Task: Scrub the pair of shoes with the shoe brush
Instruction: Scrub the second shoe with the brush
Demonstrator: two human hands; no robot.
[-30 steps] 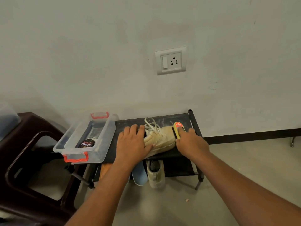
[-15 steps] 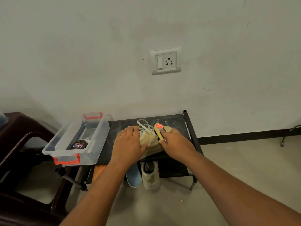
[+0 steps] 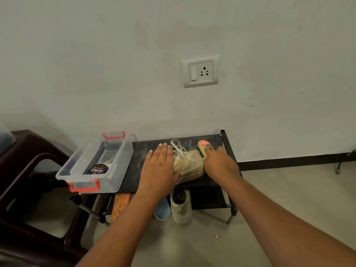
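- Grey plastered wall with a white switch-and-socket plate (image 3: 200,71); concrete floor below; low black shoe rack (image 3: 140,157) against the wall, its top tier dusted with pale powder.
- Shoe (image 3: 192,166): beige lace-up, lying on the rack's top tier between both hands, laces loose toward the wall.
- Second shoe (image 3: 181,207): same beige, on the lower tier, heel opening toward the camera, untouched.
- Left hand (image 3: 159,166): laid flat, fingers straight and together, palm pressing the shoe's near end to steady it.
- Right hand (image 3: 219,164): fingers curled round the shoe brush (image 3: 202,146), a yellow handle with an orange label, held against the shoe's far side.
- Clear storage box (image 3: 82,177) with red clips, at the rack's left end, holding a black "Cherry" polish tin (image 3: 98,169).
- Dark brown plastic chair (image 3: 23,170), left of the rack.
- Step in hand, by judgement: scrubbing the first shoe; the second is yet to be done.
- Handling note: keep the flat hand bearing down so the shoe cannot slide on the rack; work the bristles in short strokes; keep clear of the loose laces; turn the shoe to reach its hidden side.
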